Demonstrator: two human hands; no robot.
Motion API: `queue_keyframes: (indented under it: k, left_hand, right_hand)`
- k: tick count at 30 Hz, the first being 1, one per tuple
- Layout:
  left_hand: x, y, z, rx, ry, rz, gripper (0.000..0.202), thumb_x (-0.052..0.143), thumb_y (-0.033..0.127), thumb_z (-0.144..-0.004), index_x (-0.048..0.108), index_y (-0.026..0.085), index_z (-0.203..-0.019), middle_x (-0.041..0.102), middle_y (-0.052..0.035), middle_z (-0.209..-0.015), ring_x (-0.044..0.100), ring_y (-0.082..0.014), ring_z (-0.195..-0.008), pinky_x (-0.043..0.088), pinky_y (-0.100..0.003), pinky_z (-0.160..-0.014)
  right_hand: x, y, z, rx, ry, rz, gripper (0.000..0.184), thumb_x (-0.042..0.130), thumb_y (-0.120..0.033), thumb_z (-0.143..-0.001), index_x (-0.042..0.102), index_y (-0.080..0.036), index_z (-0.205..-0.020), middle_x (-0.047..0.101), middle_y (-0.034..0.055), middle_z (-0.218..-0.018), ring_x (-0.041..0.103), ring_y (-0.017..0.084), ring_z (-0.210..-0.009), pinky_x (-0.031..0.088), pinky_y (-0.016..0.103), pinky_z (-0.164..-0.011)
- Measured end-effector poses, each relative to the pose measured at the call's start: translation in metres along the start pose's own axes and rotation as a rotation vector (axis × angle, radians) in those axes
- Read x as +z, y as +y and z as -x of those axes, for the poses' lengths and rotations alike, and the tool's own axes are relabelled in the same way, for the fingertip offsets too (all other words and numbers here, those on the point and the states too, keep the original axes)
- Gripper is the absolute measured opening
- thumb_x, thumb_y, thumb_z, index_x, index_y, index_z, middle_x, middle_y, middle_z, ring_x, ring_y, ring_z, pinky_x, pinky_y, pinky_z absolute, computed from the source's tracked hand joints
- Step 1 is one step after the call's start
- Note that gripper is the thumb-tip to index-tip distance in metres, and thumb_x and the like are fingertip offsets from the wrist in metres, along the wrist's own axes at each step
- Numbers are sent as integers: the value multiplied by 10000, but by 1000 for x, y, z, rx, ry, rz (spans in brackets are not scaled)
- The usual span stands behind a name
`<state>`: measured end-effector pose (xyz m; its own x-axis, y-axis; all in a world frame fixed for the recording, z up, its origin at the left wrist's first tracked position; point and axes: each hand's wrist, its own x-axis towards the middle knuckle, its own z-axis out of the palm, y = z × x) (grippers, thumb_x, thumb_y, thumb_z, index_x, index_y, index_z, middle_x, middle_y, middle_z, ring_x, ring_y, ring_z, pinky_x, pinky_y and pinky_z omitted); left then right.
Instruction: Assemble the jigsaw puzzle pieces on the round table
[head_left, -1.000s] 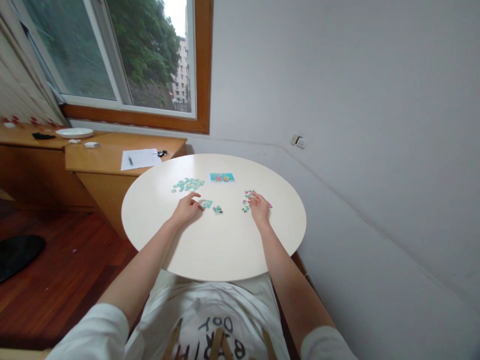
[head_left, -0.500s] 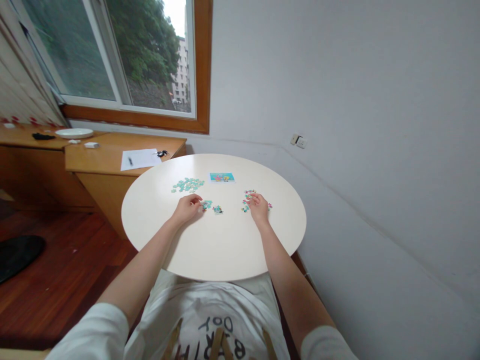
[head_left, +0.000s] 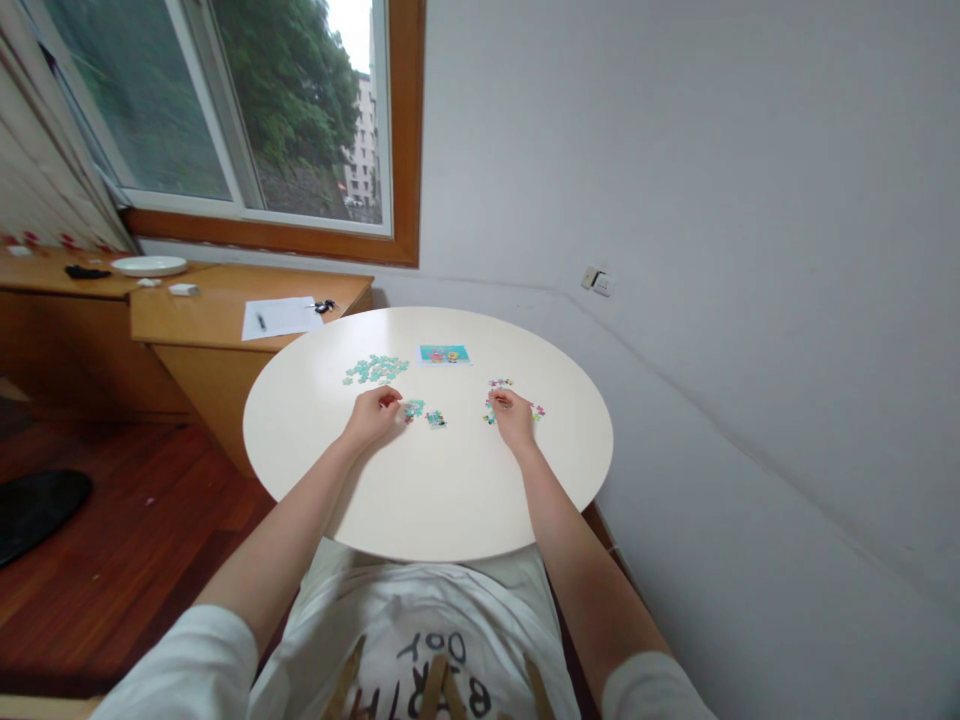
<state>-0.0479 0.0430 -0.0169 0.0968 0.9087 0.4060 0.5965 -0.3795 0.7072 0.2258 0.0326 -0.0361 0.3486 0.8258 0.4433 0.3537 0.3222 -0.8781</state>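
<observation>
On a round cream table [head_left: 427, 500] lie jigsaw pieces. My left hand [head_left: 373, 418] rests on the table with its fingers curled in a pinch beside a small joined cluster of teal pieces [head_left: 415, 408]; another small cluster [head_left: 436, 420] lies just right of it. My right hand [head_left: 514, 417] sits over a pile of pink and mixed pieces [head_left: 498, 386], fingers curled down onto them. What either hand grips is too small to name. A heap of teal pieces [head_left: 375, 369] and a small reference picture [head_left: 444, 354] lie farther back.
A wooden desk [head_left: 217, 320] stands to the left of the table, with a sheet of paper and pen [head_left: 279, 318], keys, and a white plate [head_left: 148, 265] farther left. A window is behind it. White walls with a socket [head_left: 598, 283] close in on the right.
My right hand's fingers, spread over the pink pile a second ago, have curled in and drawn back slightly. My left hand's fingers have closed into a pinch near the teal cluster.
</observation>
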Motion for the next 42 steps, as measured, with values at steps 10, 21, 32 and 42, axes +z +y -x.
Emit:
queue_keyframes:
  k: [10,21,32,42]
  left_hand:
    - [-3,2,-1,-56,57,48,197,457,215,-638,625,157,-724,615,-11,-638,557,-155,-618,434,-260,-614]
    - [-2,-2,-1,-54,99,83,254,394,231,-644,622,155,-726,593,-13,-607,515,-155,-582,378,-263,-582]
    - [-2,-1,-1,-75,105,119,257,393,234,-666,624,161,-755,609,-10,-606,526,-156,-582,391,-258,-579]
    - [-2,-1,-1,-88,104,109,253,393,225,-669,624,164,-750,610,-9,-604,545,-164,-595,403,-267,-599]
  right_hand:
    - [3,-2,5,5,-81,12,97,595,-211,-644,667,-197,-708,659,8,-686,585,155,-641,500,319,-692]
    - [9,-5,11,77,-208,31,110,623,-261,-657,676,-176,-701,681,25,-641,627,163,-595,523,299,-616]
    - [8,-16,16,63,-322,163,37,620,-203,-664,638,-171,-657,660,12,-605,613,143,-585,474,253,-584]
    - [7,-19,18,49,-310,207,57,647,-213,-638,601,-179,-631,639,-4,-597,610,144,-596,464,252,-595]
